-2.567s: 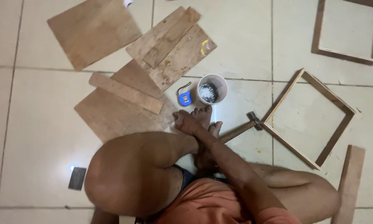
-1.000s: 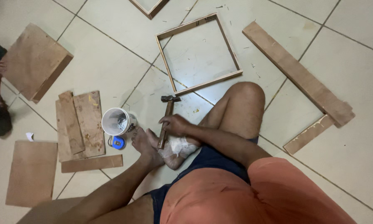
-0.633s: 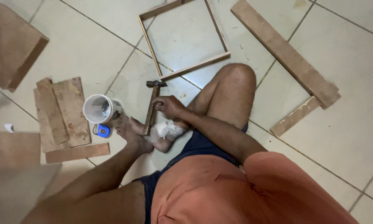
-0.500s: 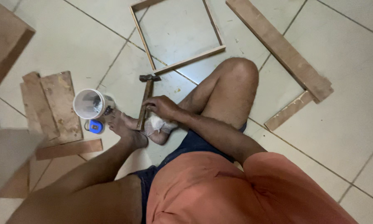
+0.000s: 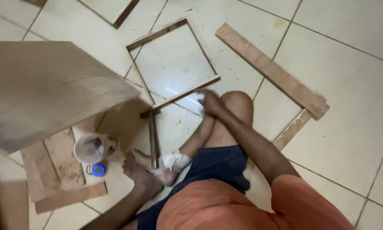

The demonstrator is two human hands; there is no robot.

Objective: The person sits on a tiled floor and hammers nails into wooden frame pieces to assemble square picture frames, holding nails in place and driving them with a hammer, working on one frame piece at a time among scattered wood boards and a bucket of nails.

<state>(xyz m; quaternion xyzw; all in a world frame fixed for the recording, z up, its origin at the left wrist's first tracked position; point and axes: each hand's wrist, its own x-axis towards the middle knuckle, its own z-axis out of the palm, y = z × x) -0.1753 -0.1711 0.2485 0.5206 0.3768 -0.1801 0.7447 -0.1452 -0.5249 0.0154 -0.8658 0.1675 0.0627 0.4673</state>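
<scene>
Makeshift woodworking spot on a pale tiled floor, likely indoors at home. Marked by a hammer, square wooden frame, loose planks and a cup of nails.

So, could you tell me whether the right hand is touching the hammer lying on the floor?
Apart. The head view shows the right hand blurred up by the square wooden frame, with bare tile between it and the hammer.

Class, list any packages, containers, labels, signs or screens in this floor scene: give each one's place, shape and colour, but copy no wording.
White round cup: on the floor left of the feet, beside the wood offcuts, open top, greyish contents.
Blue round object: on the floor just below the cup, small, with a pale face; too small to tell more.
No signs or screens in view.
</scene>
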